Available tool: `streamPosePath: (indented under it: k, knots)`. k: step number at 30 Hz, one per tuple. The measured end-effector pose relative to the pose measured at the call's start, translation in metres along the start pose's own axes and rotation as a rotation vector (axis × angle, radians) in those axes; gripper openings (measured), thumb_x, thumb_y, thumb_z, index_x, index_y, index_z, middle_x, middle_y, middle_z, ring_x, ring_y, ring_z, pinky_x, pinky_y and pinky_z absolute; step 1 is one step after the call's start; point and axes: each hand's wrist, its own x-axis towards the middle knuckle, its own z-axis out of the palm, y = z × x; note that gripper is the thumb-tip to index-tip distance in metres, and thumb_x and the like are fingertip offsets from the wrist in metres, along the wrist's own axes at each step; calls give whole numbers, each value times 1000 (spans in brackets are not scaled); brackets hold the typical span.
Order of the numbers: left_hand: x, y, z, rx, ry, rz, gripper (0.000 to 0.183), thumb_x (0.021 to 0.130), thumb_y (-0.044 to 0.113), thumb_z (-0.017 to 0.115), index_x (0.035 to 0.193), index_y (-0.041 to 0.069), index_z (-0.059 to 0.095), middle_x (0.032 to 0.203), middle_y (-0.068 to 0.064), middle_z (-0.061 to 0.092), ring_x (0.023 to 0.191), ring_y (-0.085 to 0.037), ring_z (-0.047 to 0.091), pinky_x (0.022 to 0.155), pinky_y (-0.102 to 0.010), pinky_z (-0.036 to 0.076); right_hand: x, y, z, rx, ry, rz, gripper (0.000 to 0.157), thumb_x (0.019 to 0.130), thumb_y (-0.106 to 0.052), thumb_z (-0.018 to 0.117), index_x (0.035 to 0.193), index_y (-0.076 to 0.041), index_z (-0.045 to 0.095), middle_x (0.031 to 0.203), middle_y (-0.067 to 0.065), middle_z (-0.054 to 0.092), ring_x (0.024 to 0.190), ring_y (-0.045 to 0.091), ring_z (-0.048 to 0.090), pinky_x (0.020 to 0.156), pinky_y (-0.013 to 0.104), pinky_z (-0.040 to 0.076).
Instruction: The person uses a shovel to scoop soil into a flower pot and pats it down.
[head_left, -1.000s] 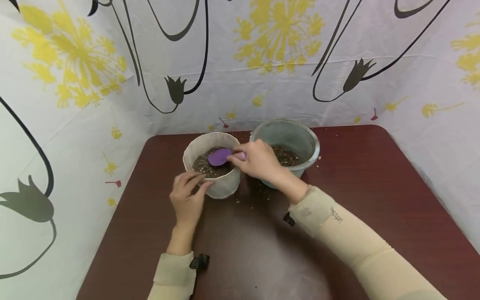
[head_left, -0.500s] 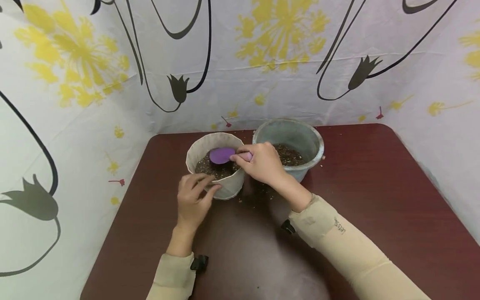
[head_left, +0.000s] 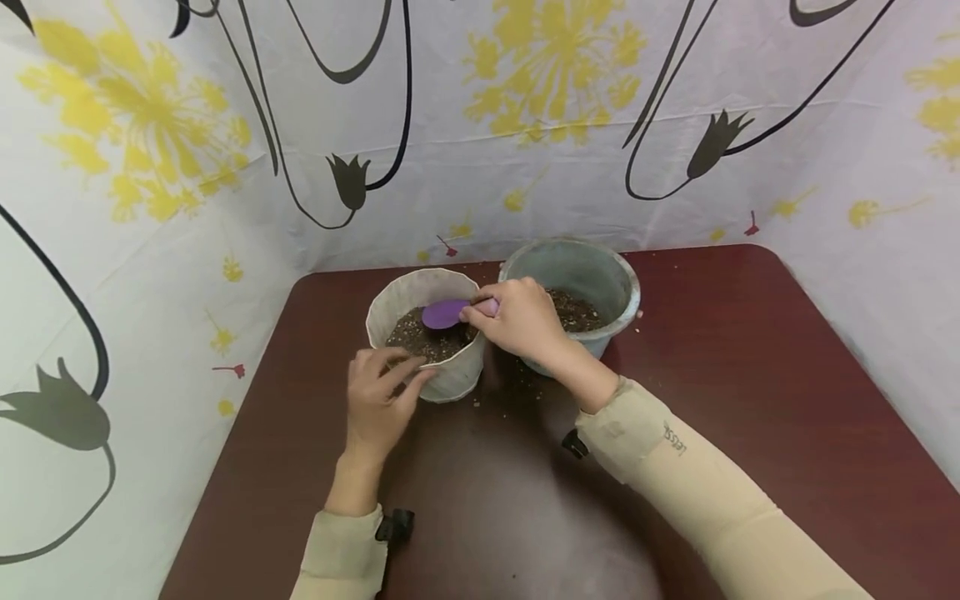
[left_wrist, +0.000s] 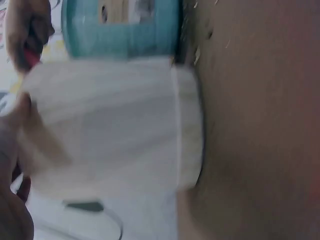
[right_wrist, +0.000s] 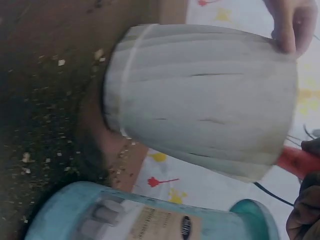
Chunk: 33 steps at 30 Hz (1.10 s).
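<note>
My right hand (head_left: 525, 318) grips the handle of a small purple trowel (head_left: 444, 314). Its rounded blade lies just over the dark soil (head_left: 412, 335) inside a white ribbed flowerpot (head_left: 459, 377). At that pot's near rim my left hand (head_left: 377, 400) pinches the wall, fingers over the edge and thumb outside. The right wrist view shows the white pot (right_wrist: 200, 95) side-on, the trowel's reddish-looking handle (right_wrist: 297, 161) sticking out past its rim. Close on the right stands a blue-green pot (head_left: 603, 292) with more soil, partly covered by my right hand.
Both pots stand toward the back of a dark red table (head_left: 480, 500). Spilled soil crumbs (right_wrist: 55, 130) lie around their bases. A floral cloth (head_left: 480, 167) hangs behind and along both sides. A paper label (right_wrist: 162, 225) is on the blue-green pot.
The trowel blade has shifted slightly to the right within the white pot. My left hand has slid a little rightward along the rim. Both holds are the same; the head view sways slightly.
</note>
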Motion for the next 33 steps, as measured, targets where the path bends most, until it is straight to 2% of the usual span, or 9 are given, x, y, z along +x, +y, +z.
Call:
streamPosePath:
  k: [4,7,14,17,20,24,28,31,33]
  knots:
    - [2,-12,-11,-33,-32,-17,40,83,40,83,93,2,79,99,-15,70,90,-35,59,80,-48,41,1,-3,-5,-10,-19,27,21,89,-33,77,96,-14,83,87,5,77,79,26,71,68,44,55]
    - [0,-12,-8,-57,-10,-27,41,86,41,79,88,0,80,93,-14,69,86,-35,56,79,-43,43,4,-4,-11,-49,-69,5,21,89,-33,76,96,-13,82,82,3,75,72,23,69,62,41,54]
    - [-3,5,10,-51,31,-5,31,76,31,87,87,2,82,84,-8,68,78,-29,52,74,-38,43,15,-8,-35,-143,-186,-215,16,92,-24,76,105,-15,81,87,0,77,64,18,66,55,38,52]
    - [-4,6,11,-48,15,8,29,75,27,89,90,3,81,88,-8,69,82,-30,57,76,-42,43,15,-5,-38,-243,-227,-260,15,93,-19,75,107,-17,81,89,0,76,69,19,68,54,36,53]
    - [-5,2,7,-68,9,7,27,74,21,89,90,1,80,91,-10,69,88,-32,61,81,-47,43,12,0,-38,-285,-213,-285,16,94,-17,75,109,-18,81,88,1,74,71,19,66,53,35,51]
    - [-6,4,11,-104,35,-32,25,71,14,90,88,-1,79,85,-9,68,85,-30,60,82,-39,46,9,4,-40,-194,-101,-323,17,93,-18,76,109,-15,81,85,2,74,64,18,62,52,37,49]
    - [-6,16,21,-83,62,-85,25,72,15,91,88,1,79,85,-6,71,85,-27,62,83,-31,51,8,5,-34,5,-21,-327,18,90,-20,78,103,-7,81,82,5,76,57,16,61,54,37,50]
    - [-9,17,21,-70,49,-75,29,75,19,91,95,1,78,97,-10,73,96,-32,66,92,-37,50,5,7,-19,60,-58,-295,19,91,-22,76,99,-5,81,77,5,75,56,15,62,57,35,52]
    - [-11,11,17,-67,17,-62,36,79,24,88,104,1,76,110,-15,71,108,-38,63,99,-46,46,2,9,-9,39,-77,-257,19,91,-24,76,96,-7,82,77,3,76,60,15,65,59,35,54]
